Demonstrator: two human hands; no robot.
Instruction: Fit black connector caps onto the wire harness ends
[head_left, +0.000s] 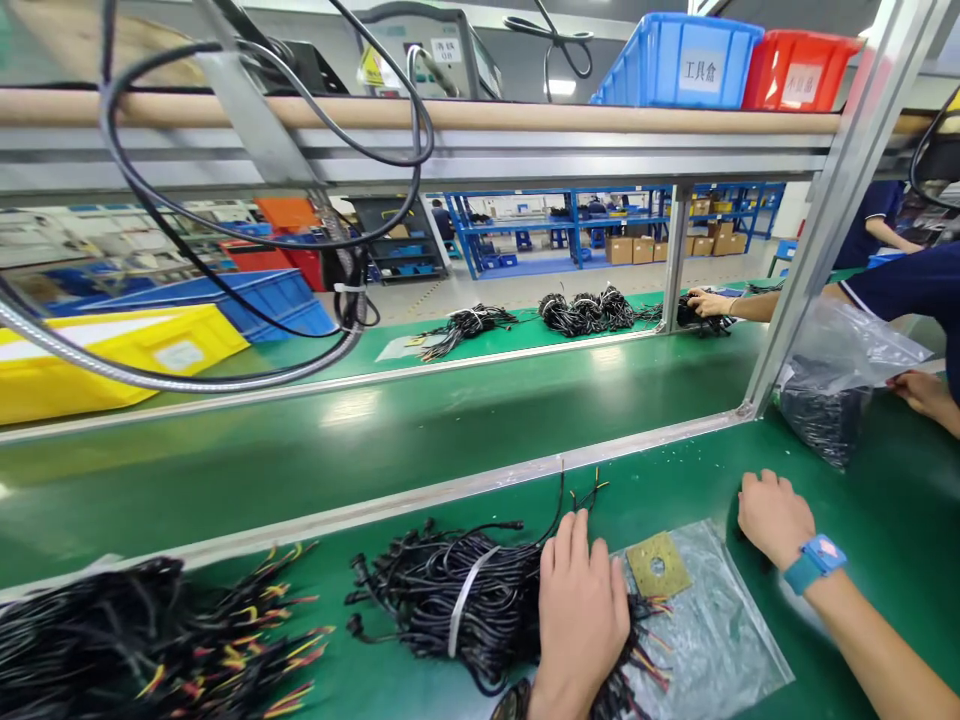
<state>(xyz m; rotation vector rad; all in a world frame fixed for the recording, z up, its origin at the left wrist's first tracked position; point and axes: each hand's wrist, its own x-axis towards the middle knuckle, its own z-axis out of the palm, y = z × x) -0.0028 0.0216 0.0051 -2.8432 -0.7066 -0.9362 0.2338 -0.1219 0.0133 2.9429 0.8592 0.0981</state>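
My left hand (581,605) lies over a black cable bundle (469,600), its fingers bent down around the cables near the stripped ends. A white tie wraps the bundle. To the right, my right hand (776,520) is curled low over the green table, a blue watch at its wrist; whatever is under its fingers is hidden. Between my hands is a clear plastic bag (720,630) with a yellowish square piece (658,565) on it. Another pile of black cables (112,640) with red and yellow ends sits at the lower left.
A metal strip (450,490) and an upright post (817,210) border the table. More cable bundles (589,312) lie beyond. At right, a person's hands are near cables and a filled bag (825,400). Looped cables hang at upper left, above a yellow bin (112,360).
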